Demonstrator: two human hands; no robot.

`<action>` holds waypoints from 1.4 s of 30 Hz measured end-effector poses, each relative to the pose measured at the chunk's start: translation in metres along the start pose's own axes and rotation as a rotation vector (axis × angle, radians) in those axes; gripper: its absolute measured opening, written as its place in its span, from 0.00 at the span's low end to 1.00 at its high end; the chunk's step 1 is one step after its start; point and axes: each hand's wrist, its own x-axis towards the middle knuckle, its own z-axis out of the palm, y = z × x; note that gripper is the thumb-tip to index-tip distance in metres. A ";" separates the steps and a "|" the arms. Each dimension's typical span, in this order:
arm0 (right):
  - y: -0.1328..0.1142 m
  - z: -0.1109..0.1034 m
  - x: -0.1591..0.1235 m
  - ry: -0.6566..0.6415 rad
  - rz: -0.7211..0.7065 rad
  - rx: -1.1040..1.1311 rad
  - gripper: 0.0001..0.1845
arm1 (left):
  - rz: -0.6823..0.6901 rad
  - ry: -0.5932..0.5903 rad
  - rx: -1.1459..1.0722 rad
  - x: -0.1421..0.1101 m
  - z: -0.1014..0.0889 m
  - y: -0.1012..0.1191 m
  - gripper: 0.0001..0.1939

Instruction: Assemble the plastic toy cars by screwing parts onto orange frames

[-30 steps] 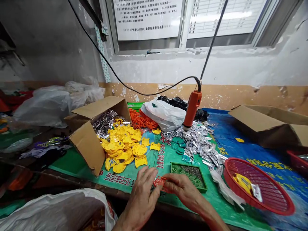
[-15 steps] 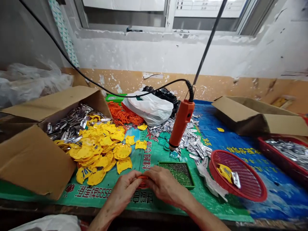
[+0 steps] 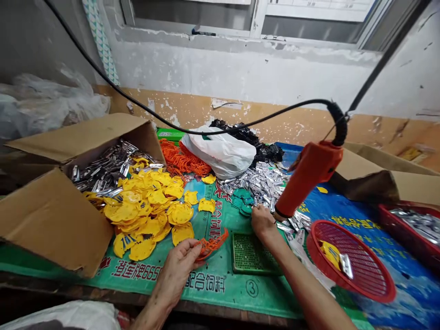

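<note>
L hand (image 3: 177, 270) sits low near the edge, left of centre, palm up & turned inward, fingers curled, tips pinched together toward the right. L forearm (image 3: 154, 307) is bare, rising from the near edge, wrist slightly bent. R hand (image 3: 264, 223) is well apart, farther out & right of centre, back of hand up, fingers bunched & pointing down. R forearm (image 3: 309, 286) is bare, running diagonally from the near right, wrist almost straight.
</note>
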 end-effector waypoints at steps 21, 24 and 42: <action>-0.013 -0.005 -0.012 0.137 -0.101 0.085 0.09 | -0.040 -0.002 -0.243 -0.011 0.001 0.002 0.16; -0.025 -0.004 -0.029 0.292 -0.319 0.196 0.13 | -0.060 0.031 -0.320 -0.013 -0.001 0.001 0.13; -0.052 -0.033 -0.090 0.553 -0.866 0.789 0.13 | -0.052 -0.107 -0.228 -0.024 0.018 0.000 0.16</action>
